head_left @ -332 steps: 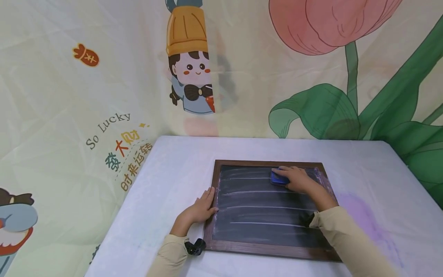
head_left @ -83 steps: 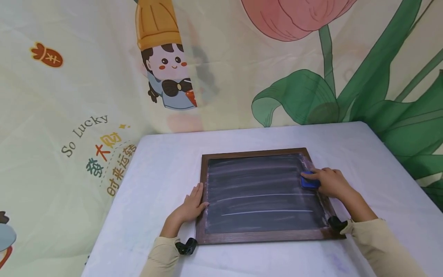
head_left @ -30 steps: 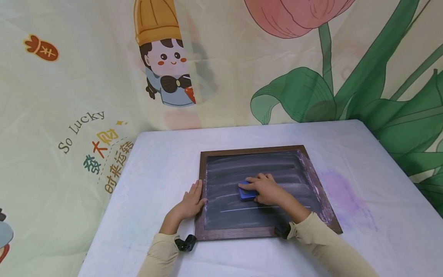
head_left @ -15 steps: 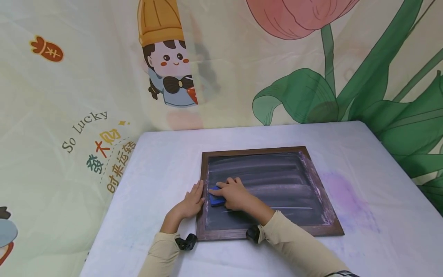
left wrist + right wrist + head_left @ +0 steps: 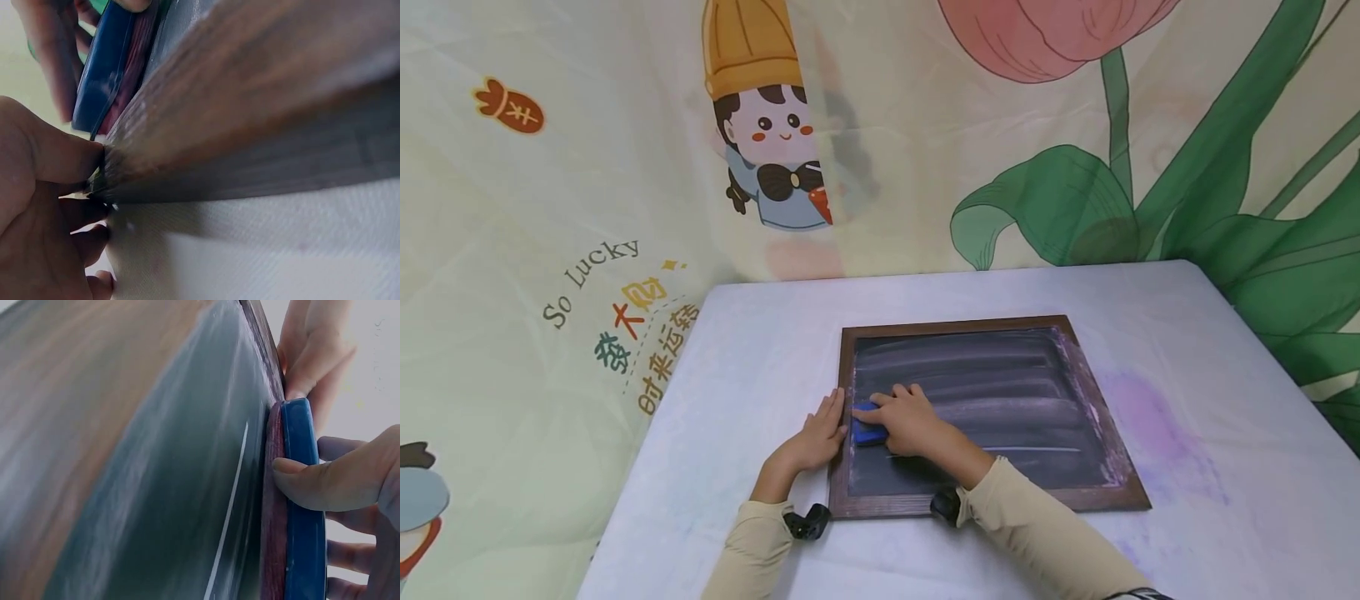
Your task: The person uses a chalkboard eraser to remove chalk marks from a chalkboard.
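A framed blackboard (image 5: 972, 472) lies on the table. My left hand (image 5: 809, 442) rests at its left edge, fingers straight along the wooden frame (image 5: 206, 106) and thumb on top of it. My right hand (image 5: 913, 423) grips a blue chalkboard eraser (image 5: 305, 544) by its sides, thumb on the near side. The eraser's reddish pad (image 5: 274, 544) lies against the board at its left side, close to my left thumb. A white chalk line (image 5: 1030, 450) crosses the lower board, partly hidden behind my right hand. Smeared chalk bands cover the upper part.
The white-covered table (image 5: 760, 350) carries a purple chalk smudge (image 5: 1150, 417) right of the board. A printed cloth (image 5: 895, 167) hangs behind. Black wrist cameras (image 5: 807, 522) sit at both wrists, near the board's lower edge.
My right hand has wiped the eraser from the right edge leftward, smearing the third chalk line; earlier the upper lines were smeared too. It stays at the left in the last half second. Left hand stays put.
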Demonstrator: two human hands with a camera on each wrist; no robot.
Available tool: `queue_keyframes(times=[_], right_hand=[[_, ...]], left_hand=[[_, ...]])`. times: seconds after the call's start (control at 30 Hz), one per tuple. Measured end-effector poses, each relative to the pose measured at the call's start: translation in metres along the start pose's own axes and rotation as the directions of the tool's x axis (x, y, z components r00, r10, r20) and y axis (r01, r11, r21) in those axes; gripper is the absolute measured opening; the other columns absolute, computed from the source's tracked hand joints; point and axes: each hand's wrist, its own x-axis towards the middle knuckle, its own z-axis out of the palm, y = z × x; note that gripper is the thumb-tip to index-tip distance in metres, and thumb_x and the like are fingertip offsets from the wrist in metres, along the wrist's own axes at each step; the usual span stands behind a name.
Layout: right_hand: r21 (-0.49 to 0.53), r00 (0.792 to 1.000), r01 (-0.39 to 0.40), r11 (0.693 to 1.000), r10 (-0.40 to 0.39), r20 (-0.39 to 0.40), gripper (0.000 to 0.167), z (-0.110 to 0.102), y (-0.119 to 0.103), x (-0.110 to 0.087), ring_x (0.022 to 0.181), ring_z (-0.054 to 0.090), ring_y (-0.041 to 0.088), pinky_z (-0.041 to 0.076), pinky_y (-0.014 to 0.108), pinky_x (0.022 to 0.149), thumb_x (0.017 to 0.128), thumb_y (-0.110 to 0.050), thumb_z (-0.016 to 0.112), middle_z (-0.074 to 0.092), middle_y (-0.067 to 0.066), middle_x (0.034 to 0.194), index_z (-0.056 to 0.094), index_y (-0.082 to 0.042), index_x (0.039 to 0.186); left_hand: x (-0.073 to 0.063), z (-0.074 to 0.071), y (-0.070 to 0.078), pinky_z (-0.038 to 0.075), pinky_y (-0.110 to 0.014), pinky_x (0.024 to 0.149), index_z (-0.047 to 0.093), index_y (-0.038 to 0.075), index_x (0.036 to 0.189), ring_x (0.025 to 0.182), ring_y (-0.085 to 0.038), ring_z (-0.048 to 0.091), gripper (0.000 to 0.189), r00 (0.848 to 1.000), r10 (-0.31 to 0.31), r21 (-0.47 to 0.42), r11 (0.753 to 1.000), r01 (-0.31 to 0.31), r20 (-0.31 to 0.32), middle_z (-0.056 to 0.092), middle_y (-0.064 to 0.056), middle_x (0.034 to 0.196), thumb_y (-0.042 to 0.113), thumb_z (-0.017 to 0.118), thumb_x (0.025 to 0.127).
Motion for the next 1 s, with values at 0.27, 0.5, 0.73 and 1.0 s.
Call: queue_keyframes(times=[0.27, 0.5, 0.73, 1.0], right_hand=[[0.023, 0.999, -0.041, 0.999, 0.041, -0.009, 0.062, 0.004, 0.020, -0.013, 0.109, 0.048, 0.026, 0.036, 0.041, 0.086, 0.078, -0.012, 0.067, 0.049, 0.002, 0.136, 0.048, -0.036, 0.132], [0.099, 0.997, -0.077, 0.992, 0.080, -0.022, 0.062, 0.003, 0.038, -0.031, 0.107, 0.048, 0.027, 0.035, 0.042, 0.085, 0.078, -0.010, 0.067, 0.049, 0.005, 0.136, 0.048, -0.034, 0.132], [0.133, 0.992, -0.116, 0.984, 0.121, -0.031, 0.061, 0.005, 0.066, -0.053, 0.108, 0.048, 0.031, 0.034, 0.046, 0.085, 0.077, -0.007, 0.068, 0.050, 0.009, 0.134, 0.051, -0.030, 0.130], [0.114, 0.977, -0.187, 0.976, 0.196, -0.079, 0.061, 0.009, 0.114, -0.097, 0.111, 0.048, 0.040, 0.035, 0.056, 0.085, 0.073, -0.006, 0.071, 0.051, 0.015, 0.131, 0.054, -0.024, 0.129]], left_hand=[[-0.001, 0.001, 0.000, 0.008, -0.063, 0.106, 0.005, -0.008, 0.143, 0.138, -0.042, 0.005, 0.059, 1.000, 0.015, 0.001, 1.000, -0.015, -0.020, 0.007, -0.027, 0.149, 0.009, 0.035, 0.096], [-0.001, 0.001, 0.001, 0.006, -0.063, 0.106, 0.006, -0.008, 0.143, 0.138, -0.043, 0.004, 0.058, 0.999, 0.024, -0.009, 1.000, -0.024, -0.026, 0.007, -0.027, 0.150, 0.008, 0.034, 0.096], [0.002, 0.003, 0.001, 0.006, -0.062, 0.107, 0.004, -0.008, 0.143, 0.139, -0.042, 0.004, 0.059, 1.000, 0.017, -0.005, 1.000, -0.017, -0.009, 0.005, -0.027, 0.150, 0.010, 0.034, 0.096], [0.002, 0.001, 0.000, 0.007, -0.062, 0.106, 0.003, -0.009, 0.143, 0.138, -0.043, 0.004, 0.060, 1.000, 0.024, -0.003, 1.000, -0.024, -0.015, 0.005, -0.027, 0.150, 0.011, 0.035, 0.096]])
